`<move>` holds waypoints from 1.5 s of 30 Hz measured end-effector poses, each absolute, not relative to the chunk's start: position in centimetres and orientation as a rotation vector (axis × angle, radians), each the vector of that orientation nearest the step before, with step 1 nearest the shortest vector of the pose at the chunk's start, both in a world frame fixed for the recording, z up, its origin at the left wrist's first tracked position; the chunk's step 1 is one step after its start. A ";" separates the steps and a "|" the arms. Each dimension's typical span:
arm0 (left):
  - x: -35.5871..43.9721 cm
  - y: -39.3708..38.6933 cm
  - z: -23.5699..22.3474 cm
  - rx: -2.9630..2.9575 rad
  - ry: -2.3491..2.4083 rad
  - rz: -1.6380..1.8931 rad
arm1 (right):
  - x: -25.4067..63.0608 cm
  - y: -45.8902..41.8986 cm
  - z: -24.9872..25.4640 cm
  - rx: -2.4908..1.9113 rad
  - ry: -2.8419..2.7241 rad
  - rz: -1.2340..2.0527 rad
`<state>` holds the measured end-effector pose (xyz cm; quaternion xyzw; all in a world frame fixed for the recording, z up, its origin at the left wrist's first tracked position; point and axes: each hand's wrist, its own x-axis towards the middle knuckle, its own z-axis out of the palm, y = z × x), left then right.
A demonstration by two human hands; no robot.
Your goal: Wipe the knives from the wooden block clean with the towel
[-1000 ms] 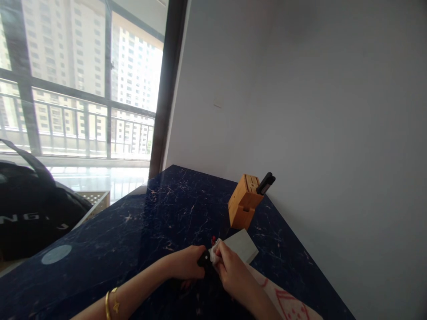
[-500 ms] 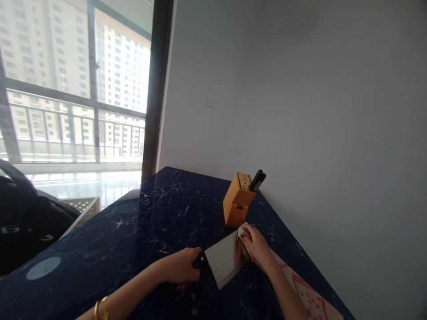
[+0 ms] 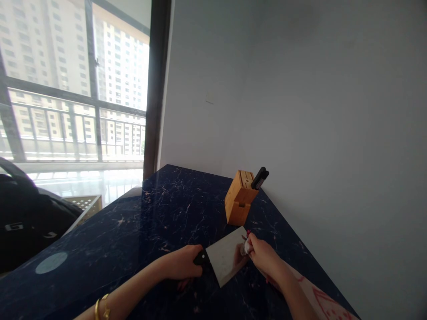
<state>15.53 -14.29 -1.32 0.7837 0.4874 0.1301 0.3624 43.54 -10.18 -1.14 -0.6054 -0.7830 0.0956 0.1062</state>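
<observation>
My left hand (image 3: 187, 263) is closed around the black handle of a cleaver (image 3: 226, 257), whose broad metal blade points right and away from me over the table. Bunched in my right hand (image 3: 262, 254) is a white cloth (image 3: 247, 247), pressed against the blade near its far end. More pale cloth with red markings trails under my right forearm. Just beyond the blade stands a wooden knife block (image 3: 238, 200), with black handles (image 3: 260, 178) sticking out of its right side.
The dark blue marble-patterned table (image 3: 173, 204) runs back to a grey wall. A pale round mark (image 3: 51, 262) is on its left part. A black bag (image 3: 30, 213) sits at the left beside a light-framed perforated panel (image 3: 88, 209). Large windows are behind.
My right hand has slid the cloth down along the blade's far end, towards me. My left hand keeps its hold on the cleaver. The view has shifted slightly.
</observation>
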 end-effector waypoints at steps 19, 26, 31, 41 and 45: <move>15.8 -14.3 -1.8 2.081 1.248 0.359 | 36.3 -13.5 -0.9 -1.461 -2.178 0.412; 16.0 -14.9 -1.0 2.129 1.204 0.396 | 38.7 -10.5 -1.7 -1.561 -2.011 0.180; 15.8 -14.9 -1.2 2.128 1.235 0.429 | 36.5 -11.9 -1.7 -1.419 -2.112 0.219; 16.0 -14.8 -1.4 2.148 1.250 0.438 | 33.6 -14.7 0.2 -1.116 -2.275 0.448; 16.0 -14.8 -1.3 2.145 1.283 0.414 | 34.6 -15.0 1.2 -1.103 -2.373 0.546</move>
